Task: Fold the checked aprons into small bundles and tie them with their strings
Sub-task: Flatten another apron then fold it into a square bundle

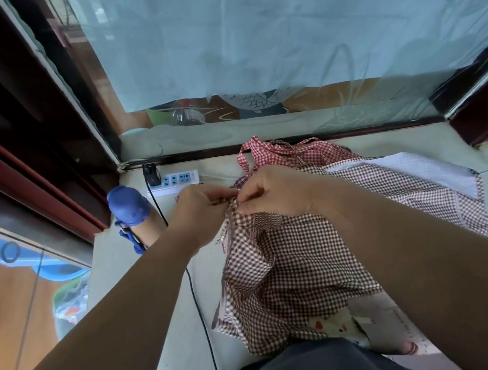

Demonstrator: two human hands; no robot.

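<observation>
A brown-and-white checked apron [291, 271] hangs bunched from my two hands over the pale ledge [173, 318]. My left hand [199, 212] and my right hand [274, 190] meet at its top edge, and each pinches the cloth there with curled fingers. Behind them a red-checked apron [288, 154] lies crumpled, its strings looped up toward the window. More brown checked cloth with a white underside [415, 177] spreads flat to the right.
A white power strip [174, 181] with a black plug lies at the back left; its black cable [200, 308] runs down the ledge. A blue-capped bottle [131, 209] stands at the left edge. The glass window [279, 40] closes off the back.
</observation>
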